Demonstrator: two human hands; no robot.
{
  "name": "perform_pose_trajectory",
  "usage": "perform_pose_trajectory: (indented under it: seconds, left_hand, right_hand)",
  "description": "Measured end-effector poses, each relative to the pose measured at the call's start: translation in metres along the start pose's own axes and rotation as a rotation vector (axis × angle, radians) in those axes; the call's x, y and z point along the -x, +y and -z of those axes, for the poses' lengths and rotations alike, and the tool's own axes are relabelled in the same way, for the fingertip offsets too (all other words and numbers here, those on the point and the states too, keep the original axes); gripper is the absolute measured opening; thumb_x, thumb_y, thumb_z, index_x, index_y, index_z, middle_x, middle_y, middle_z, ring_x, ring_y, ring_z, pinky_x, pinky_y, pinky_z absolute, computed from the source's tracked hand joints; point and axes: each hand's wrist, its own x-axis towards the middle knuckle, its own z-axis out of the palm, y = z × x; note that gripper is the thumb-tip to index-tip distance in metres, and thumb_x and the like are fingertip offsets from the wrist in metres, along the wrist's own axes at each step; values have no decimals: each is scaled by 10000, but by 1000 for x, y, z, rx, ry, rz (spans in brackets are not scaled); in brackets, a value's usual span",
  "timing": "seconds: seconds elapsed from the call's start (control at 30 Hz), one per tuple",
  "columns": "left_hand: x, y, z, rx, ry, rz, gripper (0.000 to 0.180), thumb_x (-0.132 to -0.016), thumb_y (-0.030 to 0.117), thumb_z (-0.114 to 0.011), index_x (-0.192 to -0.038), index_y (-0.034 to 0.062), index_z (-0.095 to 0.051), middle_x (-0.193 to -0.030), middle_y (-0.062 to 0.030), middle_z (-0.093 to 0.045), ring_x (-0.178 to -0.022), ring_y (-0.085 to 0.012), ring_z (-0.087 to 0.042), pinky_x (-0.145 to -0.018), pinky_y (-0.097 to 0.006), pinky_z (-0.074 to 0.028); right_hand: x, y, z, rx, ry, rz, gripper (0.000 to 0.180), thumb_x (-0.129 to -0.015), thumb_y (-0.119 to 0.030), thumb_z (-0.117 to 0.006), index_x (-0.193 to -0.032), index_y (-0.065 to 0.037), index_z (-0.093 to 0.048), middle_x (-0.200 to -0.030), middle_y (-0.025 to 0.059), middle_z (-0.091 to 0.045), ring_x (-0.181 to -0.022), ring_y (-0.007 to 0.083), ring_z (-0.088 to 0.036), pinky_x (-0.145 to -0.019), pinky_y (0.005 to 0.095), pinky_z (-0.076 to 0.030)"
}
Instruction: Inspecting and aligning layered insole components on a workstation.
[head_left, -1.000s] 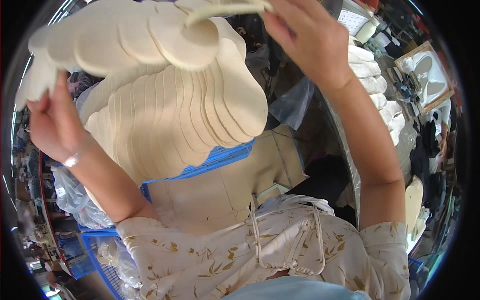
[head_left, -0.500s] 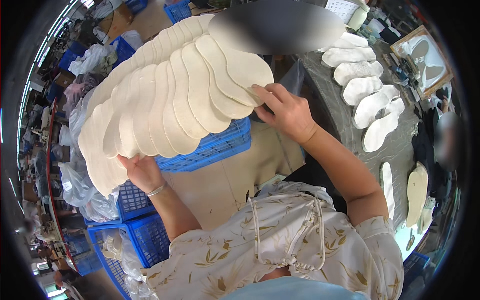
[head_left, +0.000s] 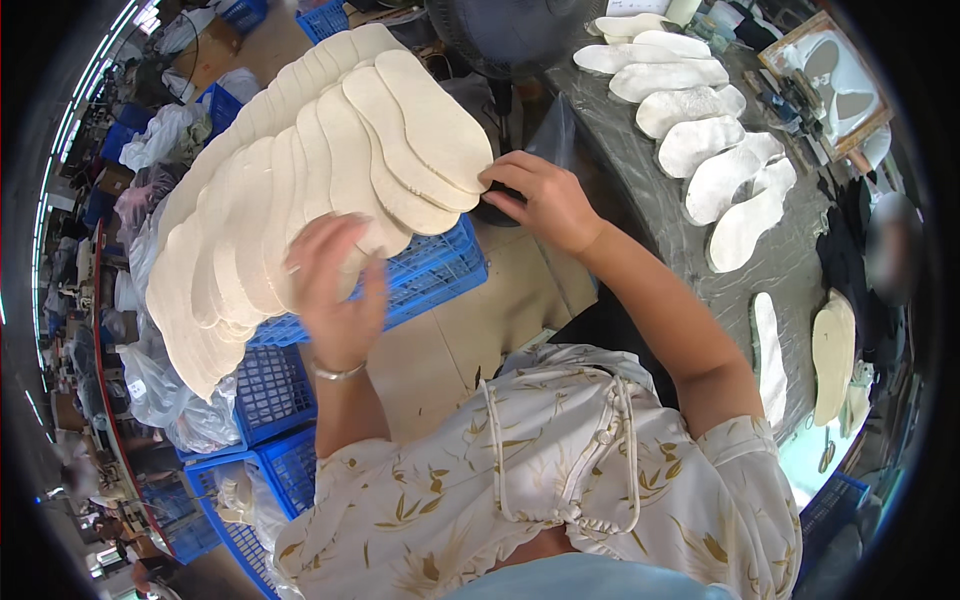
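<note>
Cream-coloured insoles [head_left: 270, 190] lie fanned out in overlapping rows on top of a blue plastic crate [head_left: 440, 258]. At the right end of the fan, my right hand [head_left: 548, 203] pinches the rounded edge of the topmost insole [head_left: 435, 120] between thumb and fingers. My left hand [head_left: 340, 285], wearing a bracelet at the wrist, is over the front edge of the fan. Its fingers are apart and smeared by motion, with nothing seen in them; whether they touch the insoles I cannot tell.
On the right, a dark sheet-covered table [head_left: 650, 215] bears several white insoles [head_left: 700, 145] and a cream stack [head_left: 833, 355]. A framed screen [head_left: 835, 85] lies at its far end. A fan [head_left: 510, 35] stands ahead. Blue baskets [head_left: 275, 400] and plastic bags [head_left: 165, 385] are at left.
My left hand has let go of the front edge of the insoles and moved right and up across the fan. My right hand stays at the fan's right end.
</note>
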Motion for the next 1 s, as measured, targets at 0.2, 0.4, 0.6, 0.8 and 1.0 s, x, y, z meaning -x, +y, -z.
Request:
perform_pose_trajectory:
  seconds: [0.2,0.4,0.6,0.8,1.0]
  left_hand:
    - [-32,11,-44,-74,-343,-186,217,-772,172,-739,-943,66,-659,-927,-69,-646,-927,-254,-598,-858,-383,-386]
    - [-40,7,-48,-129,-498,-207,160,-790,186,-735,-889,71,-685,-852,-52,-621,-846,-242,-584,-827,-380,-381]
    - [-41,3,-57,-136,-547,-183,123,-778,192,-747,-772,86,-686,-812,-46,-583,-801,-225,-567,-791,-377,-383]
    - [-44,-4,-61,-56,-542,-76,330,-776,185,-756,-1022,39,-592,-810,-82,-618,-747,-280,-586,-801,-403,-408]
    - [-50,2,-53,-15,-291,-25,529,-763,48,-728,-1233,-22,-496,-1225,-221,-535,-1081,-346,-562,-885,-384,-479]
  right_hand:
    - [-18,11,9,129,21,257,122,-783,-122,-702,-889,-70,-672,-878,66,-657,-772,250,-658,-645,368,-545]
    - [-42,16,17,-202,62,-181,140,-815,-117,-667,-879,5,-690,-785,124,-696,-672,232,-684,-636,317,-536]
    - [-106,33,33,-107,332,-271,192,-802,-187,-667,-884,-26,-732,-798,160,-708,-716,283,-706,-689,348,-553]
    - [-206,17,86,105,538,-32,178,-829,-157,-664,-910,-5,-709,-779,160,-697,-703,265,-679,-672,348,-533]
    - [-258,-41,159,-41,684,141,226,-824,-160,-639,-896,37,-723,-781,174,-722,-721,210,-704,-674,328,-533]
